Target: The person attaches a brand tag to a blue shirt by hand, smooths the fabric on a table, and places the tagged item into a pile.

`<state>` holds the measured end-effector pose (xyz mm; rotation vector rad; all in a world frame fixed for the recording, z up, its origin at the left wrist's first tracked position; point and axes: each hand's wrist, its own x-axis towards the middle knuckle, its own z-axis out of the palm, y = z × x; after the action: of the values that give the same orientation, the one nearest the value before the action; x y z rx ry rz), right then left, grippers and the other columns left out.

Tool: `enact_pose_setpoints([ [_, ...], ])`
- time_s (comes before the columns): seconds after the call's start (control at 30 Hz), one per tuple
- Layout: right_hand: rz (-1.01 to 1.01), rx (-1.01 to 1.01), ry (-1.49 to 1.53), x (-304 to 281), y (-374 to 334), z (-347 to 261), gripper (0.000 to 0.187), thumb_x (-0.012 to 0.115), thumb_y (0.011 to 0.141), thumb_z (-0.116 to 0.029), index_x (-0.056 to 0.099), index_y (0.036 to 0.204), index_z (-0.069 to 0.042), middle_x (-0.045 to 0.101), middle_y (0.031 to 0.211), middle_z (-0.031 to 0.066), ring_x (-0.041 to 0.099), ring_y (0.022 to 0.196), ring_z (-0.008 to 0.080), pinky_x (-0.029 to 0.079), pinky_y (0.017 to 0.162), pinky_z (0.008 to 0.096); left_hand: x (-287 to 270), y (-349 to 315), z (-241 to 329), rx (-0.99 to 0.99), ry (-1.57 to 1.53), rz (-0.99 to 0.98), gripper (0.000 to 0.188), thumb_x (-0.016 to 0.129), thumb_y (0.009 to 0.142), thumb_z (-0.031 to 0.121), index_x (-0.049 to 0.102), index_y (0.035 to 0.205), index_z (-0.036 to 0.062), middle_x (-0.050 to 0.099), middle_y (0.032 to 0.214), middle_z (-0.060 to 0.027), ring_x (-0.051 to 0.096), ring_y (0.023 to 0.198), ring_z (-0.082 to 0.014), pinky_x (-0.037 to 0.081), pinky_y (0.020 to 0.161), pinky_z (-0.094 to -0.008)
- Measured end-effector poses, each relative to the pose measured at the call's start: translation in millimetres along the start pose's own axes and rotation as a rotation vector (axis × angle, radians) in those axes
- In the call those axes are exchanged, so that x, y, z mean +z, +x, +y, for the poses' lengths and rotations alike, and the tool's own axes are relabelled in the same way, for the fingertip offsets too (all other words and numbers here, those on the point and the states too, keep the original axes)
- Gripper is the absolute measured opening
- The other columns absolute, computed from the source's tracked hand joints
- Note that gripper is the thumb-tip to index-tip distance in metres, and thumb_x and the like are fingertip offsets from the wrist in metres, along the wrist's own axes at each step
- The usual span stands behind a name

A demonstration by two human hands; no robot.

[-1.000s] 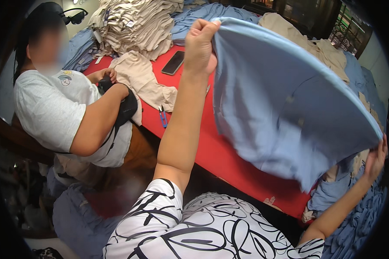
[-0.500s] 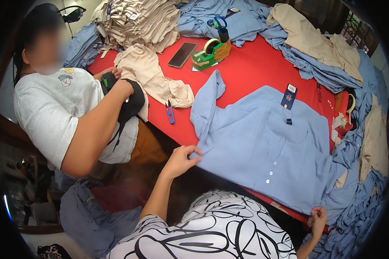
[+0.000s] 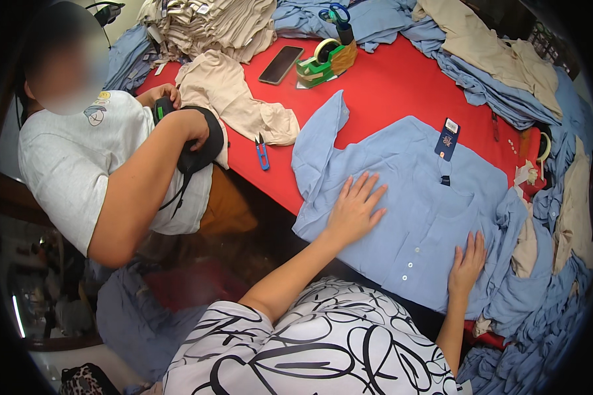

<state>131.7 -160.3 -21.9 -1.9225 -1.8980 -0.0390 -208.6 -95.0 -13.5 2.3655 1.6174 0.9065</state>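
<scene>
Along the near edge of the red-covered table [image 3: 389,85] lies a light-blue, long-sleeved cloth shirt [image 3: 402,164], buttoned front upward. Its neckline points toward the far edge, leaning a little right; its hem follows the near edge, the left lower corner seeming to jut past it. The row of small, round white buttons [image 3: 410,264] shows the lengthwise axis, roughly square to the near edge; spread so broad, the body does not tell whether length or width is greater. One sleeve [image 3: 317,135] reaches from the left side toward the far edge. The other is hard to trace where blue cloth bunches near the table's right side.

The left hand [image 3: 356,212] rests palm down with fingers straight and spread on the shirt's left half; the right hand [image 3: 466,266] lies open on the right half, fingers closer together. Neither grips anything. Flat palms set wide apart probably serve to smooth and steady the fabric without pinching it. The dark-blue rectangular paper tag [image 3: 447,139], strung at the neckline, lies beyond it, perhaps so that the front stays unobstructed. Blue-handled metal thread clippers [image 3: 262,155] lie by the near edge, left of the sleeve, presumably for easy reach.
</scene>
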Motion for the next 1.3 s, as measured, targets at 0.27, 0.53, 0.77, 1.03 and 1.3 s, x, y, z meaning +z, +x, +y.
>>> enact_pose_setpoints([
  [0.27,-0.031,0.052,-0.175,-12.1,-41.5,-4.5,0.055,0.063,0.091,-0.022,0.048,0.142,-0.006,0.039,0.152,0.0182,0.031,0.143,0.039,0.024,0.116,0.0528,-6.7,-27.4,-2.6,-0.032,0.121,-0.214,0.062,0.062,0.091,0.038,0.045,0.147,0.0172,0.033,0.158,-0.0112,0.028,0.146,-0.0322,0.02,0.118,-0.0538],
  [0.53,0.0,0.097,0.219,-40.1,19.8,-14.2,0.026,0.064,0.086,-0.007,0.066,0.112,-0.001,0.059,0.123,0.0167,0.051,0.118,0.037,0.04,0.102,0.0468,-6.8,19.4,12.1,-0.008,-0.042,0.007,0.027,0.07,0.083,0.01,0.069,0.11,0.0088,0.062,0.125,-0.0093,0.052,0.121,-0.0301,0.037,0.103,-0.0487],
  [0.77,-0.202,0.076,0.436,9.9,155.9,-29.4,0.03,0.055,0.095,-0.023,0.067,0.114,-0.002,0.064,0.116,0.0174,0.059,0.109,0.0364,0.047,0.095,0.0411,27.9,110.4,35.1,0.052,-0.322,-0.084,0.015,0.071,0.083,0.009,0.068,0.097,0.0063,0.065,0.105,-0.0055,0.058,0.097,-0.0284,0.045,0.086,-0.0422],
  [1.03,0.026,0.137,0.212,76.6,240.7,-65.8,0.068,0.079,0.077,-0.021,0.051,0.134,0.001,0.066,0.103,0.0188,0.064,0.099,0.0346,0.05,0.088,0.043,77.6,124.3,59.8,0.007,-0.184,-0.098,0.02,0.077,0.08,0.025,0.071,0.094,0.0125,0.067,0.095,-0.001,0.053,0.09,-0.0223,0.034,0.082,-0.0349],
  [1.3,0.077,0.347,0.639,59.2,237.7,-39.8,0.066,0.078,0.079,-0.019,0.05,0.137,-0.002,0.064,0.09,0.0094,0.061,0.075,0.0171,0.049,0.066,0.033,83.5,127.5,65.5,0.03,-0.382,-0.013,0.013,0.075,0.083,0.021,0.069,0.088,0.0107,0.065,0.084,0.0008,0.055,0.079,-0.0204,0.037,0.076,-0.0381],
])
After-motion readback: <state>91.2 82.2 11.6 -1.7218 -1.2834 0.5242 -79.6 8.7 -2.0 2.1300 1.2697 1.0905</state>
